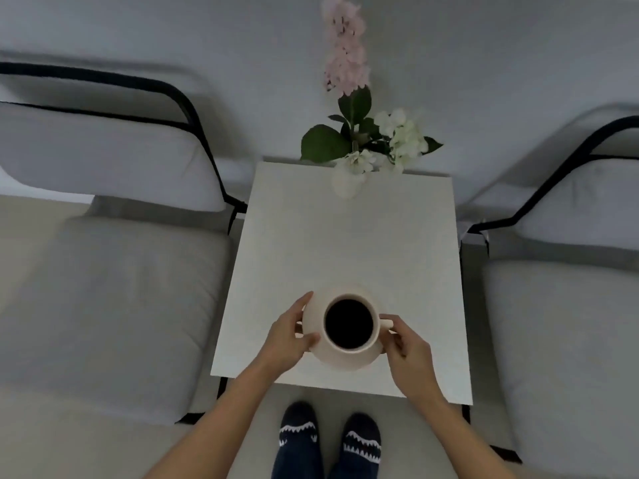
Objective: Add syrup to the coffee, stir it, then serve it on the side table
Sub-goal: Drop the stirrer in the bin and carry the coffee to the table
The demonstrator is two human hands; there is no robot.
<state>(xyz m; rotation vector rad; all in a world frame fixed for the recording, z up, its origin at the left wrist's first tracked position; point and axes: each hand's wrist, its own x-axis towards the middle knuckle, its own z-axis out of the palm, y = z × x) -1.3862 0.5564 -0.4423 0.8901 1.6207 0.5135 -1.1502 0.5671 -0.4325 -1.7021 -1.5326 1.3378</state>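
Note:
A cream cup of black coffee (349, 323) stands on a cream saucer (340, 363) over the near part of the white side table (345, 243). My left hand (288, 337) grips the saucer's left edge, thumb on the rim. On the right side, my right hand (408, 354) holds the saucer's edge just below the cup's handle (386, 322). I cannot tell whether the saucer rests on the table or hovers just above it. No syrup or spoon is in view.
A white vase (347, 184) with pink and white flowers stands at the table's far edge. Grey cushioned chairs with black frames flank the table, left (103, 305) and right (560, 323). My feet in dark socks (330, 440) stand before the table's near edge.

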